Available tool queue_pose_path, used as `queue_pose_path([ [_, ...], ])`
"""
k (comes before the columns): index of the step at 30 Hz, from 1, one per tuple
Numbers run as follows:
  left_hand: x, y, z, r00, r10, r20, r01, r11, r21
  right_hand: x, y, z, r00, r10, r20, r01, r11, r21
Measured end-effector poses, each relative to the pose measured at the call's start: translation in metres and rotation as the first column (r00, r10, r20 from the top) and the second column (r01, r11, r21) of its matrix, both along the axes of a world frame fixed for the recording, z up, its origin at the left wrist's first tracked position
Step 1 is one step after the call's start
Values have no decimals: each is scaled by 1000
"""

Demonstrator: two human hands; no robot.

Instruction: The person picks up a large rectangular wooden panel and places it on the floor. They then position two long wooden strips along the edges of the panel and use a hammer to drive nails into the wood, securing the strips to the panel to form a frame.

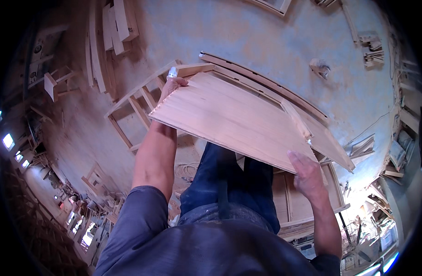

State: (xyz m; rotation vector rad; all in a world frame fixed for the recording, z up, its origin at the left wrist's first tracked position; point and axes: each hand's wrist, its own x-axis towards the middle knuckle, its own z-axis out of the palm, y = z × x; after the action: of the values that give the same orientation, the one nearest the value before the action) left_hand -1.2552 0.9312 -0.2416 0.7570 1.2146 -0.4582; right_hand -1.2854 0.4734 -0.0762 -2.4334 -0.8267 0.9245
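Observation:
A broad, pale wooden panel [234, 117] slants in front of my body, its left end rough-edged. My left hand [174, 86] grips it at the far left corner, the thumb on top and the other fingers mostly hidden underneath. A small white item [172, 72], too unclear to name, shows at that hand. At the near right corner my right hand [307, 172] is closed on the panel's edge, fingers over its upper face. Just beyond the panel is a wooden frame [142, 110] with crosspieces, which the panel partly covers. A short wooden strip [296, 118] lies by the panel's right end.
A long, slotted wooden rail [266, 85] lies behind the panel. Long boards [100, 50] are stacked at the far left, near a small wooden frame [52, 86]. Another wooden piece [312, 209] stands beside my right leg. Scrap wood [381, 202] clutters the right side.

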Motion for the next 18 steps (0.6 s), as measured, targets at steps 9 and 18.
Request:
queue_pose_path([
  [9, 2, 20, -39, 985, -84, -148, 117, 967, 227, 12, 0, 2, 1000, 23, 7, -23, 999, 35],
  [18, -3, 8, -16, 991, -20, -130, 46, 978, 204, 17, -4, -1, 999, 35, -33, -33, 999, 40],
])
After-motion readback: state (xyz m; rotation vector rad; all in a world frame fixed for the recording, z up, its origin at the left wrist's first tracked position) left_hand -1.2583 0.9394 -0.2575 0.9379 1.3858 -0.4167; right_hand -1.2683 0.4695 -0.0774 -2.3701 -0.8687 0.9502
